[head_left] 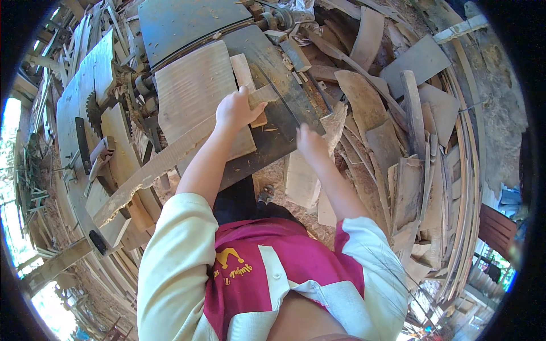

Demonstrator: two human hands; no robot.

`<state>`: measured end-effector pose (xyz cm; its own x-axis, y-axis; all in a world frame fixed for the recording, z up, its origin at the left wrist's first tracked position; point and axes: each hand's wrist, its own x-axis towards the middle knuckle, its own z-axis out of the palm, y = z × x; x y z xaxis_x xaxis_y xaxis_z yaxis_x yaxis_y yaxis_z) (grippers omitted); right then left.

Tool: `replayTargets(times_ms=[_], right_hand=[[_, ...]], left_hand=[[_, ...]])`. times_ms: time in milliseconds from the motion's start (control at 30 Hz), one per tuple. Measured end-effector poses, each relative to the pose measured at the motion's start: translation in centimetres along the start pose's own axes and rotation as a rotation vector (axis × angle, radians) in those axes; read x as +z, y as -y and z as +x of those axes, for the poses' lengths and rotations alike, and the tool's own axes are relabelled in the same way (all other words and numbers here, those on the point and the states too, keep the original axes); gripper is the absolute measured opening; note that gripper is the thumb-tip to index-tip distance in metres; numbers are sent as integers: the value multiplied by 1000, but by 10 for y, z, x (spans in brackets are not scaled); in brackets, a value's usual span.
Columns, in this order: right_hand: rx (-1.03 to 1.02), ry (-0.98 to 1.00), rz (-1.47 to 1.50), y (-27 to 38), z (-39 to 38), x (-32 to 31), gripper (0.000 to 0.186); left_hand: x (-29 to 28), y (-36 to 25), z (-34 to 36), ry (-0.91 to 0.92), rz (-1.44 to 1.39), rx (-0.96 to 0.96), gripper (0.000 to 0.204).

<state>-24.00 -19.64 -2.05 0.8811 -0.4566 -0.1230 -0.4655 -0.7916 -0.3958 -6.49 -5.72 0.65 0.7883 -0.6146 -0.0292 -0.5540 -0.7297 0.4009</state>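
Observation:
My left hand [234, 111] is closed on a long rough-edged wooden strip [165, 159]. This strip slants under my left forearm, from the lower left up to the dark metal machine table [250, 162]. The strip's far end rests near a narrow slot in that table. At the table's right edge, my right hand [311, 143] has its fingers curled in; what they hold, if anything, is hidden. A wide pale board [193, 85] lies on the table beyond the strip, with a short narrow wood piece [243, 71] beside it.
At the left, a toothed circular saw blade [94, 113] stands up through another work table [67, 122]. A blue-grey metal plate [187, 25] lies at the back. Piled offcuts [369, 108] and curved slabs crowd the right side. Stacked planks [94, 40] fill the far left.

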Motion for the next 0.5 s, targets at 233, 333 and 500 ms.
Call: replayTargets(times_ms=[233, 333, 500], right_hand=[[75, 69, -12, -30, -69, -7, 23], [77, 71, -86, -27, -48, -14, 22], [-50, 135, -73, 14, 26, -24, 18]], left_hand=[[-3, 1, -4, -37, 12, 21, 56], [-2, -4, -3, -31, 19, 34, 56], [2, -2, -2, -52, 24, 65, 55]])
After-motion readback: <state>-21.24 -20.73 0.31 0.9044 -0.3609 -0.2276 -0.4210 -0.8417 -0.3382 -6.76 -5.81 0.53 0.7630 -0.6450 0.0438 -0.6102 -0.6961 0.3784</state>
